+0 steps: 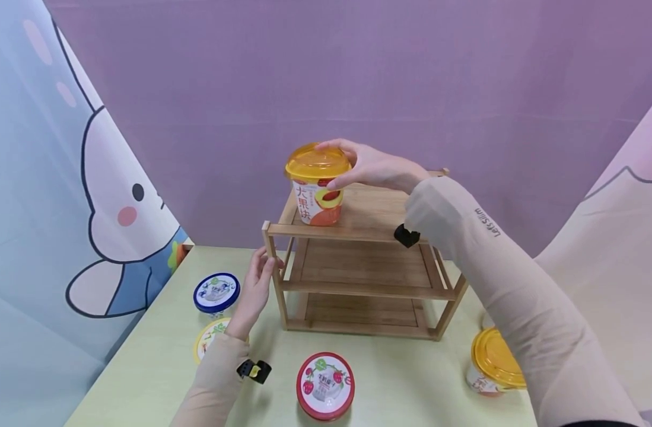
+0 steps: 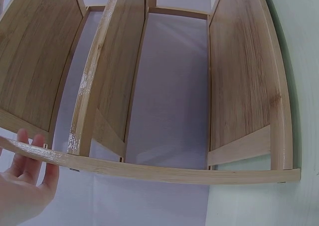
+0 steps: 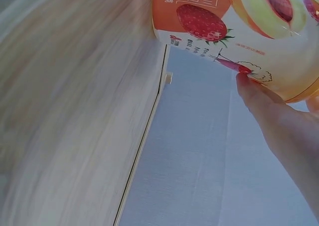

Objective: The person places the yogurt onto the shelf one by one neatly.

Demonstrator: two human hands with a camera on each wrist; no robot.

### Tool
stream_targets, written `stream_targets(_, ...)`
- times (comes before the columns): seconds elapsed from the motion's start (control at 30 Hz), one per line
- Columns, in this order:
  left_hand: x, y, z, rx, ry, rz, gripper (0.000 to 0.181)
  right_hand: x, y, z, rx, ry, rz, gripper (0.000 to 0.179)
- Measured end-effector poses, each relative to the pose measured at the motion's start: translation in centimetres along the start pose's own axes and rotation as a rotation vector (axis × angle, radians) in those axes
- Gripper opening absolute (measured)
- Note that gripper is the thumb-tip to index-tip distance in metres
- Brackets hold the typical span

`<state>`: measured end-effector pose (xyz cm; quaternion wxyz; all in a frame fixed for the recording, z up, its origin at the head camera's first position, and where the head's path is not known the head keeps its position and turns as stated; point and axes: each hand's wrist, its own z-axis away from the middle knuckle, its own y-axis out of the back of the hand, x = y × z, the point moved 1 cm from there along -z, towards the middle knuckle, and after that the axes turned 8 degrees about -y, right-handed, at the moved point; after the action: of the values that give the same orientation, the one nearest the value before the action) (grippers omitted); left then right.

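My right hand (image 1: 379,166) grips a yogurt cup (image 1: 317,198) with a domed orange lid, fingers over the lid and thumb on its side. Upright, the cup is at the left front of the top board of a three-tier wooden rack (image 1: 365,261). In the right wrist view, a strawberry and a cut peach decorate the cup (image 3: 209,21), and its base is right at the board's surface. Lower down, my left hand (image 1: 257,284) holds the rack's left front post, thumb in front. The left wrist view shows its fingers (image 2: 31,156) bent around that post.
A red-lidded tub (image 1: 326,385) stands on the pale table (image 1: 406,379) before the rack. To the left are a blue-lidded tub (image 1: 216,293) and a yellow-lidded tub (image 1: 205,338), partly behind my left arm. Another orange-lidded cup (image 1: 493,362) stands at right. A purple curtain (image 1: 326,71) hangs behind.
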<state>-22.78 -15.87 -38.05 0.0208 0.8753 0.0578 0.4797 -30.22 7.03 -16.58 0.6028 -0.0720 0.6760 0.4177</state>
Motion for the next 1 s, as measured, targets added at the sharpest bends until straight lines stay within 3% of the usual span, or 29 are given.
stream_targets(0.27,-0.2,0.1,0.0,0.003,-0.023,-0.017,0.032,0.0,0.0,0.2,0.009,-0.010,0.005,0.076)
stream_targets(0.53,0.1,0.2,-0.1,0.002,0.004,-0.013,0.032,-0.1,-0.1,0.7,0.056,0.000,0.009,0.076)
stream_targets(0.77,0.3,0.1,-0.1,-0.003,0.048,-0.014,0.029,-0.2,-0.2,1.7,0.185,-0.046,0.023,0.069)
stream_targets(1.0,0.3,0.2,0.0,-0.007,0.052,-0.019,0.030,-0.4,-0.9,3.3,0.311,-0.006,0.019,0.062)
